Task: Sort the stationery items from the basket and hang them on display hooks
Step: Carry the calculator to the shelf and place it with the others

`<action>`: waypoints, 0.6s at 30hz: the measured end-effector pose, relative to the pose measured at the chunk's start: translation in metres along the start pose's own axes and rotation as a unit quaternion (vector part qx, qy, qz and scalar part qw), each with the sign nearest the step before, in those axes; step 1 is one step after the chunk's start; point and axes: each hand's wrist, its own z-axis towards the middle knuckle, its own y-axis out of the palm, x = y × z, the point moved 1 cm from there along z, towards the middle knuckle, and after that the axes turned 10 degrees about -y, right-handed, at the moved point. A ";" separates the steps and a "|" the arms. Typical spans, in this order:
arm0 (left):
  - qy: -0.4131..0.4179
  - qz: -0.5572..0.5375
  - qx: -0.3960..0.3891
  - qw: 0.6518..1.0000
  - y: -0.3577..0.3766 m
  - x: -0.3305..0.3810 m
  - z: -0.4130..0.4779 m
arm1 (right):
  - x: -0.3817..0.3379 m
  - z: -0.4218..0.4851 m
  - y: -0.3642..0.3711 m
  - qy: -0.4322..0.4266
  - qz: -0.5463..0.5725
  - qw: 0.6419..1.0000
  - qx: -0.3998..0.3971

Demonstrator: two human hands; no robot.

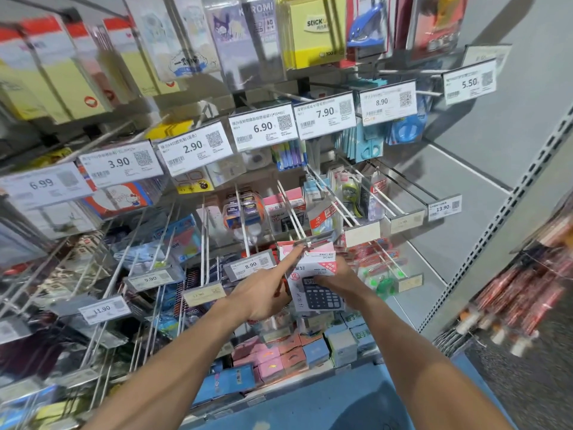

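Note:
A boxed calculator pack (313,280), white and pink with a dark keypad picture, hangs at the tip of a white display hook (297,226) in the middle of the rack. My right hand (339,279) grips the pack from its right side and behind, fingers curled round it. My left hand (263,290) points up with the index finger straight, its tip touching the pack's top edge by the hook's clear price holder (310,242); its other fingers are curled and hold nothing.
Rows of hooks with price tags such as 8.90 (249,265) and 6.90 (263,127) crowd the wall. Small boxed items (279,355) fill the shelf below. A blue basket edge (341,405) lies under my arms. A perforated shelf upright (496,225) stands at the right.

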 end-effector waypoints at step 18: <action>-0.053 0.075 -0.050 0.995 0.023 -0.015 0.014 | 0.019 0.028 0.004 -0.025 -0.119 0.992 0.042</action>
